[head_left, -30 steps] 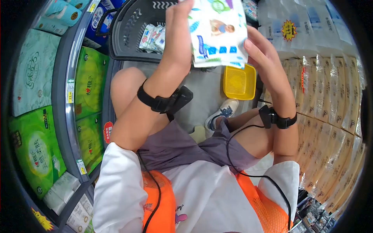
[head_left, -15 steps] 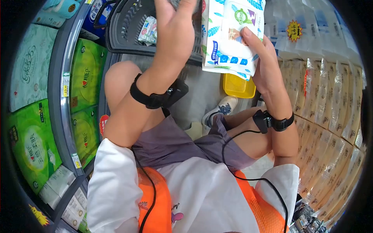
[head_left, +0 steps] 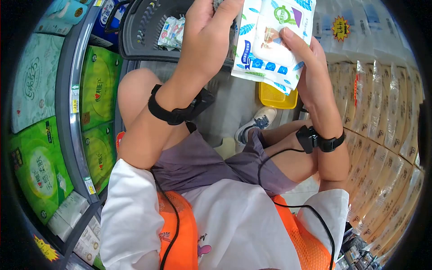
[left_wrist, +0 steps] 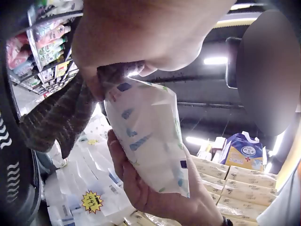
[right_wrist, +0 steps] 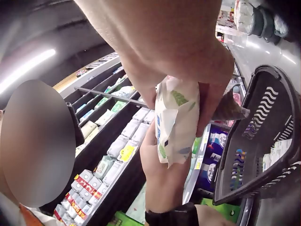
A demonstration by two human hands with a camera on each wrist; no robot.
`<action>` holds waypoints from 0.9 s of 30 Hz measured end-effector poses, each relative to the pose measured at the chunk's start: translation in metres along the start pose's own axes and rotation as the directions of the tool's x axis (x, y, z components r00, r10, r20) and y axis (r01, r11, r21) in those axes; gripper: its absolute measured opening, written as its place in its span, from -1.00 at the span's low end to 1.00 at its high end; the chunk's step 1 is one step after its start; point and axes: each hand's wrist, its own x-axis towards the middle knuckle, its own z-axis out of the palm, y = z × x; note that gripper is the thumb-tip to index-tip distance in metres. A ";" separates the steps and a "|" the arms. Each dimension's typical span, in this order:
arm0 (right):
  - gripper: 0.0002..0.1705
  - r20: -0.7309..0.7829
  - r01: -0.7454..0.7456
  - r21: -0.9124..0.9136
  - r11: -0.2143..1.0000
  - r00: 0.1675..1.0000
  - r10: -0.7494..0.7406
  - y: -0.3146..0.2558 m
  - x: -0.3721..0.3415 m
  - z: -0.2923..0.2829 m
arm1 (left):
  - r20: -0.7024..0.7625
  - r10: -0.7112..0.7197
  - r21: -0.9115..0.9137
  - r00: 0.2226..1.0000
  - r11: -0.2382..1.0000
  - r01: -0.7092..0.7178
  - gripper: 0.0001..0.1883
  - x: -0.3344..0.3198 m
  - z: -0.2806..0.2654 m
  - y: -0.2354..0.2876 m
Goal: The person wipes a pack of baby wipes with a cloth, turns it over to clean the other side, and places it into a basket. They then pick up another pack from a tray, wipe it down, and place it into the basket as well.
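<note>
A white pack of wet wipes (head_left: 274,40) with blue and green leaf prints is in my right hand (head_left: 310,63), whose thumb lies across its front. My left hand (head_left: 207,36) is beside the pack's left edge, holding a dark grey cloth (left_wrist: 61,117) that hangs down in the left wrist view. In that view the left fingers and a fold of the cloth overlap the pack's upper end. The head view cuts off the left fingertips and most of the cloth. From the right wrist, the pack's narrow side (right_wrist: 176,122) shows between thumb and fingers.
A black shopping basket (head_left: 139,45) stands ahead on the left, with a small printed pack (head_left: 171,33) inside. A yellow basket (head_left: 279,96) sits on the floor. Shelves of green tissue packs (head_left: 99,85) line the left; wrapped tan packs (head_left: 373,99) are stacked on the right.
The wet wipes pack has shifted right and tilted, with my right thumb now over its front. My left hand moved off the pack's left side, then back close to its edge with the cloth.
</note>
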 end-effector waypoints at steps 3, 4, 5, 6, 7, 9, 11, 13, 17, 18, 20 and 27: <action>-0.45 -0.006 0.024 -0.022 0.999 1.000 -0.024 -0.001 0.000 -0.001 | 0.009 -0.012 0.032 1.000 0.999 0.012 -0.62 0.001 -0.001 -0.002; -0.45 -0.007 0.032 -0.032 0.999 0.999 -0.032 -0.002 0.000 -0.001 | 0.004 -0.003 0.048 1.000 0.999 0.003 -0.62 0.001 -0.002 -0.002; -0.45 -0.006 0.038 -0.040 0.998 0.999 -0.039 -0.002 0.001 -0.001 | -0.004 0.005 0.064 1.000 0.998 -0.005 -0.62 0.001 -0.002 -0.001; -0.44 -0.005 0.036 -0.042 0.998 0.999 -0.036 -0.002 0.001 0.000 | -0.011 0.013 0.081 1.000 0.997 -0.012 -0.62 0.001 -0.003 -0.001; -0.44 -0.003 0.032 -0.043 0.999 0.999 -0.032 -0.002 0.001 0.000 | -0.002 0.072 0.133 0.997 0.989 -0.072 -0.62 0.001 -0.004 -0.003; -0.44 -0.005 0.019 -0.048 0.999 1.000 -0.019 -0.001 0.000 0.000 | 0.025 0.187 0.233 0.982 0.954 -0.188 -0.61 0.001 -0.005 -0.008; -0.45 -0.014 0.002 -0.058 0.998 1.000 -0.002 0.001 0.000 0.001 | 0.024 0.189 0.252 0.982 0.949 -0.189 -0.60 -0.001 -0.003 -0.001; -0.44 -0.008 -0.007 -0.038 0.999 1.000 0.007 0.001 0.000 0.001 | 0.030 0.190 0.262 0.981 0.946 -0.191 -0.60 -0.001 -0.005 0.000; -0.44 -0.017 -0.030 -0.041 0.999 0.999 0.030 -0.001 0.000 -0.002 | 0.049 0.179 0.280 0.983 0.942 -0.185 -0.58 -0.001 -0.006 0.004; -0.44 -0.021 -0.028 -0.027 0.999 0.999 0.027 -0.001 0.001 -0.002 | 0.050 0.175 0.289 0.983 0.940 -0.181 -0.58 -0.001 -0.006 0.006; -0.43 -0.029 -0.022 0.001 1.000 0.999 0.022 0.002 0.003 -0.002 | 0.061 0.162 0.243 0.985 0.955 -0.172 -0.56 0.001 -0.009 -0.001; -0.40 -0.053 -0.070 0.107 0.992 0.996 0.076 0.002 0.008 -0.004 | 0.133 0.067 0.290 0.989 0.952 -0.104 -0.47 -0.007 -0.002 0.004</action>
